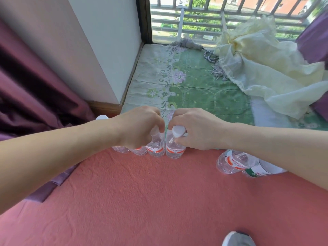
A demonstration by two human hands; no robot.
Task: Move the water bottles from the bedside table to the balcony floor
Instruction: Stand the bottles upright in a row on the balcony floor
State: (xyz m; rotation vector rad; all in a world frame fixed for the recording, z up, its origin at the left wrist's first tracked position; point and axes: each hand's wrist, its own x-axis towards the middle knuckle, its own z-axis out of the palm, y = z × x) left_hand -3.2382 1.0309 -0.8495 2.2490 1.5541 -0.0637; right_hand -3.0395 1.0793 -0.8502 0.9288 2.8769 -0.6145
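Several clear water bottles with orange labels stand in a row at the far edge of a pink surface (159, 201). My left hand (140, 126) is closed over the top of one upright bottle (156, 148). My right hand (197, 128) grips the neck of the neighbouring bottle (174, 150), whose white cap (178, 130) shows beside my thumb. Two more bottles lie on their sides under my right forearm: an orange-labelled one (230, 162) and a green-labelled one (260, 170). Another white cap (102, 117) peeks out behind my left forearm.
Beyond the row lies a green floral mat (195, 89) reaching a railed window (221, 18). A crumpled cream cloth (262, 68) covers the mat's right side. Purple curtain (35, 86) hangs at left beside a white wall. A grey shoe tip (237, 239) shows at the bottom.
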